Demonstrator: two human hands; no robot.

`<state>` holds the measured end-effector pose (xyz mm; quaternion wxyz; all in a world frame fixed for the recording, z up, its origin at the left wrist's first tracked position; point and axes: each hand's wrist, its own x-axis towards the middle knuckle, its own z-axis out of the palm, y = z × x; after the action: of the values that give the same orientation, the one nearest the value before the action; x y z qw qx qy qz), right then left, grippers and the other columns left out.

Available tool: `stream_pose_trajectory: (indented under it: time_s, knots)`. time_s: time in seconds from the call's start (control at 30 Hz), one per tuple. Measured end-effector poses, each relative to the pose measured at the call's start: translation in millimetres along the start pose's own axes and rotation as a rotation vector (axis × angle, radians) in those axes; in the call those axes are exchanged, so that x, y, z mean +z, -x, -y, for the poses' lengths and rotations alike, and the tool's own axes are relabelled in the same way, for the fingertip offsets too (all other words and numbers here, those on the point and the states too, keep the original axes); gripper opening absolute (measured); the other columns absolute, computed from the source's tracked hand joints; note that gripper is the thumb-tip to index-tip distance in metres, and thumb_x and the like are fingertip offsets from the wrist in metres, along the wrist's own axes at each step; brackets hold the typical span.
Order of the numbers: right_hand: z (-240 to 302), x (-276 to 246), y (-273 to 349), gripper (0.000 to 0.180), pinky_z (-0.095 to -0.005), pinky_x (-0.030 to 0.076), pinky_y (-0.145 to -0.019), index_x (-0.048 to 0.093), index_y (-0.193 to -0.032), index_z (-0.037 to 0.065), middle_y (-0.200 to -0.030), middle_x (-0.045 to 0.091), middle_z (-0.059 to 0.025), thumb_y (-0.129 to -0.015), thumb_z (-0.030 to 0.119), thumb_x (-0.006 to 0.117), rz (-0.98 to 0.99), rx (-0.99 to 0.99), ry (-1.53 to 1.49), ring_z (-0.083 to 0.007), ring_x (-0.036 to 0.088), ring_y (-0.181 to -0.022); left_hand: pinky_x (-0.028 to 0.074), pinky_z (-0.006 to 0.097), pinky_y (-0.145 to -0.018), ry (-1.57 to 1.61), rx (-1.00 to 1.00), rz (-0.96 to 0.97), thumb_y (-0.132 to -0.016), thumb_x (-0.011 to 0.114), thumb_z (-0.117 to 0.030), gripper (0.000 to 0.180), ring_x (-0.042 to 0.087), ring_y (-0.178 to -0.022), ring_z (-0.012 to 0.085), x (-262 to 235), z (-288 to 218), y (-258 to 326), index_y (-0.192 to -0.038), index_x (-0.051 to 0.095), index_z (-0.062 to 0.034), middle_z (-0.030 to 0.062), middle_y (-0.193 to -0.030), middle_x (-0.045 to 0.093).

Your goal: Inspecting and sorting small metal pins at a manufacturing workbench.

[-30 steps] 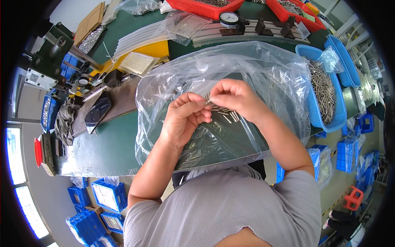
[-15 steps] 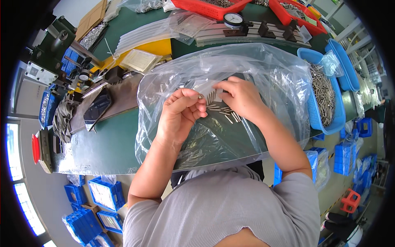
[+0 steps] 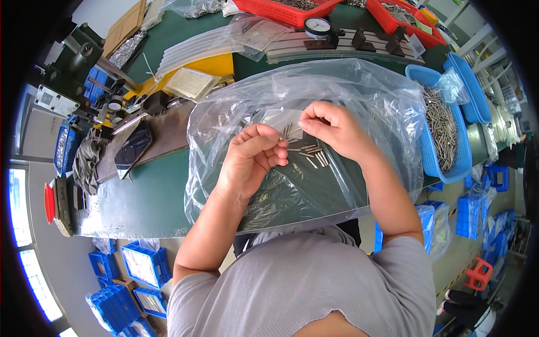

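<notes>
At the middle of the frame the two hands meet over a large clear plastic bag (image 3: 359, 95). The left hand (image 3: 252, 160) has its grip curled, fingertips pressed toward the thumb, and the right hand (image 3: 331, 129) pinches with thumb and forefinger; between them stands a small bunch of thin metal pins (image 3: 289, 132), held upright just where the two grips come together. Which hand carries most of the bunch cannot be told. Just below that point, a few more loose pins (image 3: 312, 155) lie flat on the bag, close under the right hand's fingers and beside the left fingertips.

The bag is spread across the green tabletop (image 3: 151, 196) and bulges up behind the hands toward the upper middle. To the right of the frame a blue tray (image 3: 432, 163) holds a heap of the same sort of pins. At the top sit red trays (image 3: 281, 11) and a round dial gauge (image 3: 318, 25). Toward the upper left lies a yellow sheet (image 3: 216, 64), and a dark phone (image 3: 133, 149) rests at the left.
</notes>
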<state>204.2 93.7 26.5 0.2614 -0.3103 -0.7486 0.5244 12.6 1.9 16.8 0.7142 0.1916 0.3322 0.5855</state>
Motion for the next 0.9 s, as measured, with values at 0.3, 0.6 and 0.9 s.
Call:
stream_pose_trajectory:
  time_s: [0.3, 0.6, 0.9]
  knots:
    - [9.0, 3.8, 4.1, 0.013, -0.0200, 0.039, -0.065, 0.058, -0.088, 0.002, -0.077, 0.052, 0.0041, -0.089, 0.015, 0.059, 0.035, -0.028, -0.161, -0.0029, 0.045, -0.073, 0.054, 0.032, -0.062, -0.033, -0.030, -0.004, -0.083, 0.055, -0.002, 0.005, 0.063, -0.066, 0.0200, 2.7, 2.6, -0.4, -0.086, 0.058, -0.0003, 0.0135, -0.079, 0.064]
    - [13.0, 8.7, 5.2, 0.009, -0.0192, 0.040, -0.061, 0.059, -0.085, 0.003, -0.074, 0.055, 0.0037, -0.087, 0.012, 0.062, 0.042, -0.022, -0.137, -0.0030, 0.049, -0.068, 0.054, 0.033, -0.063, -0.009, -0.028, 0.011, -0.083, 0.054, -0.001, 0.006, 0.064, -0.067, 0.0207, 2.8, 3.1, 0.7, -0.088, 0.058, -0.0004, 0.0140, -0.080, 0.065]
    - [7.5, 23.1, 1.6, 0.013, -0.0228, 0.045, -0.065, 0.061, -0.084, -0.001, -0.076, 0.063, -0.0030, -0.085, 0.011, 0.063, 0.061, 0.076, -0.308, -0.0078, 0.057, -0.070, 0.055, 0.032, -0.063, -0.009, -0.023, 0.000, -0.083, 0.054, 0.000, 0.006, 0.064, -0.069, 0.0208, 2.7, 5.2, 0.3, -0.088, 0.058, -0.0004, 0.0124, -0.078, 0.064]
